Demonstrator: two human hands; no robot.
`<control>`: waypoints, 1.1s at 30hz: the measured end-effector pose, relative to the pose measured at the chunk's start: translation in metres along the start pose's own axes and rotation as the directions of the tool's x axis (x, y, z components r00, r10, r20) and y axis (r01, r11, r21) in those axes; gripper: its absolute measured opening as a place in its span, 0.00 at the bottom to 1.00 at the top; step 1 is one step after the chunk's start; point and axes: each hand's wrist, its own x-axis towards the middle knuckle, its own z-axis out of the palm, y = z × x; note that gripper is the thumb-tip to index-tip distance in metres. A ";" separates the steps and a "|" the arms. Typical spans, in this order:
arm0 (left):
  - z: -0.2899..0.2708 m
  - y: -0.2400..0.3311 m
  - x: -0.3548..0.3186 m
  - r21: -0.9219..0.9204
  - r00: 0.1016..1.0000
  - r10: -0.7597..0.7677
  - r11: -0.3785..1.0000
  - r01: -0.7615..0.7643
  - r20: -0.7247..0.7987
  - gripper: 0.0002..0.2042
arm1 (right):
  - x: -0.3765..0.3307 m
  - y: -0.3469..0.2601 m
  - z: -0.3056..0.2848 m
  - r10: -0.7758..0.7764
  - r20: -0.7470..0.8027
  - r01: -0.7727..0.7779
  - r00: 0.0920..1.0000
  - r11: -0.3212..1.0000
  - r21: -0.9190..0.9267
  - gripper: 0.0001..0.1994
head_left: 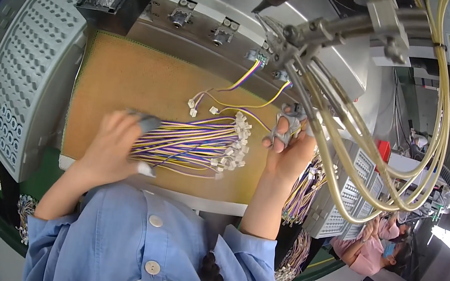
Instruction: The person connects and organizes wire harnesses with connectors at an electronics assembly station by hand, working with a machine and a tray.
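Wire bundle (190,141): we see it lying on the brown mat (119,74), long axis running left to right, white connectors (240,137) at its right end. Our left hand (115,142) is nearer, over the left end, thumb and fingers spread across the wires; blur means we cannot tell whether they grip. Our right hand (289,132), beyond the connector end and farther up, has its fingers curled in; we cannot tell what they hold. Past the bundle, the mat stretches up and left toward the grey tray (33,73). Farther off, loose wires (242,81) reach the metal fixture's sockets (258,58), and yellowish hoses (443,113) crowd our right.
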 end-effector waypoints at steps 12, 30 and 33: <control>-0.185 -0.241 -0.143 0.566 0.653 -0.460 0.332 0.755 -0.602 0.22 | 0.020 -0.034 -0.054 -0.100 0.068 0.119 0.993 0.688 -0.716 0.18; -0.172 -0.276 -0.259 -0.012 0.453 -0.637 0.587 0.809 -0.624 0.25 | -0.045 0.013 0.070 0.223 0.810 0.602 0.542 0.570 -0.559 0.10; -0.164 -0.178 -0.185 -0.408 0.493 -0.600 0.796 0.447 -0.630 0.25 | -0.035 0.002 0.077 0.139 0.802 0.645 0.580 0.523 -0.557 0.09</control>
